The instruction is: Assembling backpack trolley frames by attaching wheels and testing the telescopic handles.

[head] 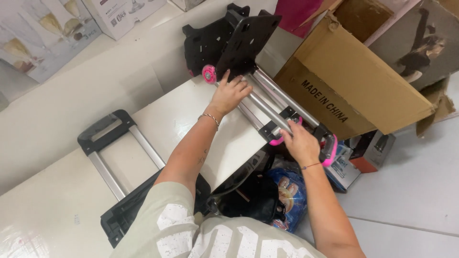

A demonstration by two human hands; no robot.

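Observation:
A folding hand trolley lies across the far corner of the white table [162, 119], with silver tubes [272, 95], a raised black base plate [246, 40], a pink wheel [209, 74] and a pink-trimmed handle [330, 148]. My left hand [230, 93] rests on the tubes just below the base plate, next to the pink wheel. My right hand [300, 142] grips the black and pink crossbar near the handle end, which overhangs the table edge.
A second trolley [114, 162] with a black handle lies flat on the table at my left. A large open cardboard box [354, 86] stands at the right. Bags and small boxes [287, 191] sit on the floor below. Printed cartons [43, 33] lean at the back left.

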